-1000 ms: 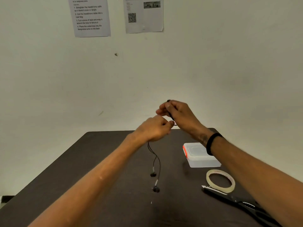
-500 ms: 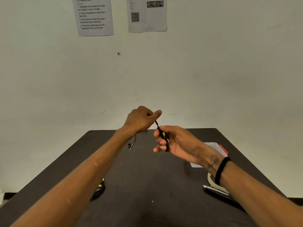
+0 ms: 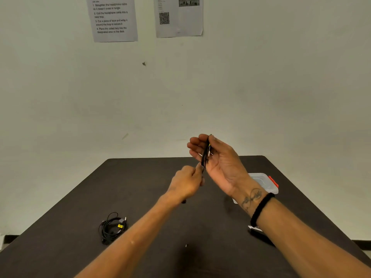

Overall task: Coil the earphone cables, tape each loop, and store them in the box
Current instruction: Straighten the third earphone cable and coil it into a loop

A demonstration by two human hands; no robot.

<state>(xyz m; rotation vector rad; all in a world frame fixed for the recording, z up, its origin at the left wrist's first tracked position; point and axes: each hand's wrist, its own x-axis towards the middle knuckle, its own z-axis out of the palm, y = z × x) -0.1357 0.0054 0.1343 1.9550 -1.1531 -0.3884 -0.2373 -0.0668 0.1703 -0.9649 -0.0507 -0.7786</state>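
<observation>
Pale wall (image 3: 261,77) fills the upper half of the head view, with two printed sheets (image 3: 115,19) taped at about 11 o'clock; below it a dark table (image 3: 80,227) runs toward the viewer.

Compared with half a second ago, the right hand (image 3: 218,163) has risen and turned palm-left, fingers now pointing up at 12 o'clock instead of lying low over the table. The left hand (image 3: 187,183) has dropped from above the right hand to just under it, at its 7 o'clock. The clear box (image 3: 267,182) with the red clip shows more fully behind the right wrist, which wears a black band (image 3: 261,209).

The right hand is half open, fingers loosely curled, with the earphone cable (image 3: 205,155) running across them as a narrow black bundle; a yellow mark and a silvery plug tip show near its top. The left hand is closed in a pinch on the lower end of that cable.

A second earphone cable (image 3: 112,227) lies on the table at 8 o'clock, loosely coiled, black with a small yellow tag, well apart from both hands. I cannot tell whether it is taped.
</observation>
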